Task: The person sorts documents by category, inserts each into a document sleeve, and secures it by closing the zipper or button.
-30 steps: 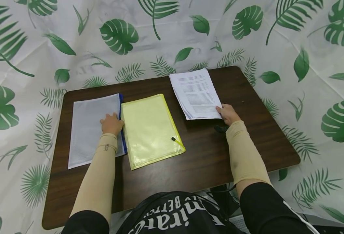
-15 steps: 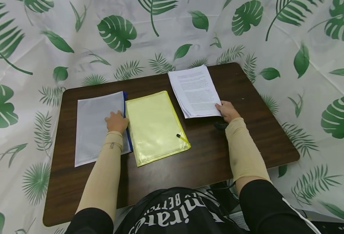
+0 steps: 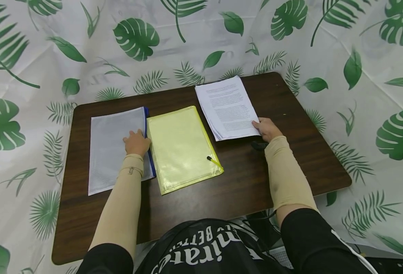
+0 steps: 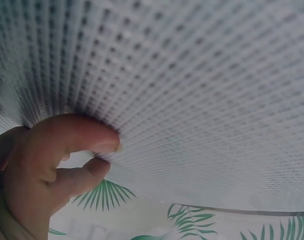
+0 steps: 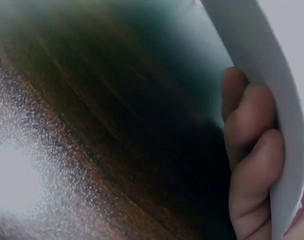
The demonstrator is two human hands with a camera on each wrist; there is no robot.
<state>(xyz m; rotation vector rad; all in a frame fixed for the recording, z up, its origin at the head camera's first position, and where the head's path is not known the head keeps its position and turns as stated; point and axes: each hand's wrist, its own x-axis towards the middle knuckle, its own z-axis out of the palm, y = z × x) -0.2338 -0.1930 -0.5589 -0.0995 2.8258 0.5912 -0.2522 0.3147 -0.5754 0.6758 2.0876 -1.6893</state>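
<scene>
A pale grey mesh document pouch [image 3: 110, 152] with a blue edge lies on the left of the table. My left hand [image 3: 136, 142] rests on it near the blue edge, fingertips on the mesh; the left wrist view shows bent fingers [image 4: 86, 132] touching the mesh surface. Directly right lies a yellow document pouch [image 3: 182, 148], a thin yellow tab with a black end [image 3: 214, 162] at its lower right. My right hand [image 3: 269, 128] grips the lower right corner of a stack of printed paper [image 3: 230, 108]; its thumb is on top, and curled fingers [image 5: 257, 155] are underneath.
The brown wooden table [image 3: 194, 213] has rounded corners and stands against a white leaf-patterned sheet [image 3: 187, 38]. A small black object [image 3: 259, 145] sits under my right wrist. A dark cable [image 3: 259, 219] runs by the front edge.
My left hand and the grey pouch have slid a little to the right, and the yellow pouch shifted right too. The right hand keeps its grip on the paper stack, which hardly moved.
</scene>
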